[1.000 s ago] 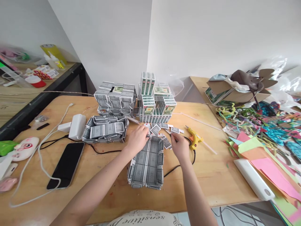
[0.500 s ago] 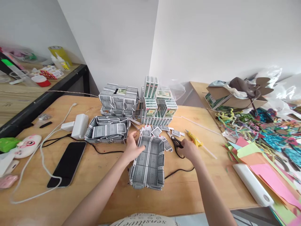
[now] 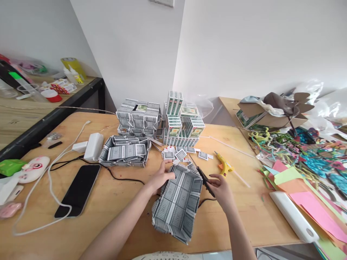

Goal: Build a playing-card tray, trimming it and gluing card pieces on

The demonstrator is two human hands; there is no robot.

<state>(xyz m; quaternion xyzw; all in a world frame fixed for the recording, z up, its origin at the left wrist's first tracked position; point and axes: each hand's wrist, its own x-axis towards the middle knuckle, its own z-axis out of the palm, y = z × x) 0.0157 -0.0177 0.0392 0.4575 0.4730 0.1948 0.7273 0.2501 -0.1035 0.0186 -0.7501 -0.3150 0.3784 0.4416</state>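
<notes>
A box made of folded grey playing cards tilts in front of me, its inside facing up towards me. My left hand grips its far left edge, thumb inside the wall and fingers along the outside. Black-handled scissors are in my right hand, close to the box's right wall. Whether the blades touch the wall is unclear. Beyond the box lie loose playing cards. A yellow glue gun rests just past my right hand.
Behind stand another card box, a larger card structure and stacked card packs. A phone, a white cable and a white charger lie left. On the right are coloured papers and a white device.
The scissors have been lifted from the table by my right hand and brought left to the box. The box has turned, tilted and shifted nearer and to the right with my left hand.
</notes>
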